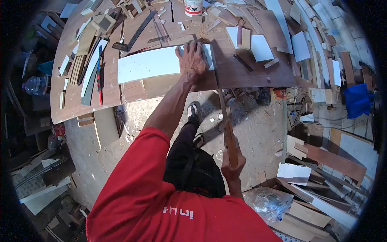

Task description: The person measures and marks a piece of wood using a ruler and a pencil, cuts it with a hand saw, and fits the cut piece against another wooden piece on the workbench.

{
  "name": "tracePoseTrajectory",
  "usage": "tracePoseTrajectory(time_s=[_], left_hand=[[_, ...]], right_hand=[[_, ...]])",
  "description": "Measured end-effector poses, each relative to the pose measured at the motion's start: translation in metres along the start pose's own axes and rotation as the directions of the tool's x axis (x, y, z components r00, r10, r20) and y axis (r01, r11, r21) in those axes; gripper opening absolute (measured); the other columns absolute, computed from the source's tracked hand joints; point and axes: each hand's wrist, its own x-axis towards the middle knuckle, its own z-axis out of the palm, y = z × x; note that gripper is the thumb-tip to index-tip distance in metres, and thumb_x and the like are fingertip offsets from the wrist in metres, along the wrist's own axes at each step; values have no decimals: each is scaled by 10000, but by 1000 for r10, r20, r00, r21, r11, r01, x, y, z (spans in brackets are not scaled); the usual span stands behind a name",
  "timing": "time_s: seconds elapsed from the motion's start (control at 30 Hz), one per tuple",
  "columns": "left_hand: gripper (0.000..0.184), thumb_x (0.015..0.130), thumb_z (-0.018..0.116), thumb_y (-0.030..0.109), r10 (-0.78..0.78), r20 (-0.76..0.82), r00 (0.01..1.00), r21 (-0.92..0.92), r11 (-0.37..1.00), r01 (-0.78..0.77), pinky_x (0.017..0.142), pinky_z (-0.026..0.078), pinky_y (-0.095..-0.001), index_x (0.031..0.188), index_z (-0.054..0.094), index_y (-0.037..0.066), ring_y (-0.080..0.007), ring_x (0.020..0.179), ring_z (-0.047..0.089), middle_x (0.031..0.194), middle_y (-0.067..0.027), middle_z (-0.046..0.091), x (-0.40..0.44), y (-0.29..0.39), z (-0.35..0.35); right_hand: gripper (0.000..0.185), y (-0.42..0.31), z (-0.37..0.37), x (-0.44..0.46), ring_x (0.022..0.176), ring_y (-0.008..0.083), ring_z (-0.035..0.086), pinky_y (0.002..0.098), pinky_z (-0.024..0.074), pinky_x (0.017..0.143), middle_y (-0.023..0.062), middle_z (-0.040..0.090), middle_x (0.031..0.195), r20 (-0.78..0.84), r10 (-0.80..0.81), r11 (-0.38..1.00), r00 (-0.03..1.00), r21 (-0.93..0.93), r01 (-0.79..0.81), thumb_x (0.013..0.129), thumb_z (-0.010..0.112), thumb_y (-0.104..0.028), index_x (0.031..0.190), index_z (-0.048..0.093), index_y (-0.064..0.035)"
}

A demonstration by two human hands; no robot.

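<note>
Board (149, 65) on table (258, 80), along near edge; saw (229, 135) at board's right end; bucket (193, 8) behind.

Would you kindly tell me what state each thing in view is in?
Left hand: open, fingers spread on the white board.
Right hand: closed around the saw.
Saw: held, blade at the board's right end.
White board: lying flat on the table.
Table: strewn with wood pieces.
Black-bladed square: lying down, unheld.
White tub: upright, top out of view.
Plastic bag: crumpled.
</note>
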Motion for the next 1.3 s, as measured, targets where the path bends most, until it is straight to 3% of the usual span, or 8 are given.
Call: tracePoseTrajectory(time_s=[0.1,0.27,0.4,0.5,0.57,0.93,1.0,1.3], left_hand=[[650,724,612,279,41,-97,994,13,999,-40,1071,213,-590,1340,460,138,-256,1279,377,1350,-55,444,-5,-5,10],[674,710,627,272,33,-64,997,-35,999,-36,1074,213,-577,1347,459,129,-266,1277,385,1344,-64,454,-3,-4,-1],[649,728,617,270,9,-79,997,-21,1000,-11,1077,214,-569,1344,468,131,-265,1278,388,1347,-53,455,-2,-2,3],[560,741,585,270,58,-133,989,-16,998,-61,1057,211,-593,1275,515,117,-260,1257,393,1301,-53,480,-3,-3,7],[620,732,610,245,57,-84,995,36,998,-54,1071,221,-564,1330,484,142,-253,1281,383,1349,-38,452,-1,-4,4],[662,691,630,247,52,-83,995,-11,999,-53,1061,226,-577,1327,475,148,-259,1273,383,1316,-53,458,1,0,-1],[665,693,632,252,41,-93,995,3,999,-41,1060,227,-576,1330,472,148,-264,1270,385,1311,-56,459,0,-4,1],[676,680,632,285,25,-60,998,-9,1000,-25,1052,222,-573,1313,465,112,-263,1245,390,1269,-79,465,-9,0,-6]], right_hand=[[353,2,12,17,868,271,679,347,514,730,204,676,994,-13,54,998,998,19,-53,822,575,-41,1160,591,59],[94,12,38,65,608,270,577,386,443,574,146,606,702,17,164,978,986,129,-165,814,595,-31,875,584,39],[392,1,0,0,1053,337,647,347,509,838,260,626,1148,38,136,987,990,78,-138,825,559,-5,1206,559,85],[268,30,20,19,654,218,661,336,478,565,201,657,790,-71,-102,995,992,1,103,854,584,-78,1082,608,61],[169,40,38,60,561,192,585,346,455,532,158,582,659,50,133,990,990,43,-135,858,580,-82,963,603,49],[398,55,37,2,578,118,577,295,444,519,106,600,666,-112,-9,1000,994,28,12,876,568,-88,1244,553,63],[406,41,39,11,1042,315,653,362,501,858,255,652,1106,-31,215,964,976,166,-207,838,551,-28,1220,551,110],[442,-7,-16,-41,1088,309,635,348,497,874,239,626,1185,58,217,972,975,82,-221,830,539,-14,1264,537,69]])
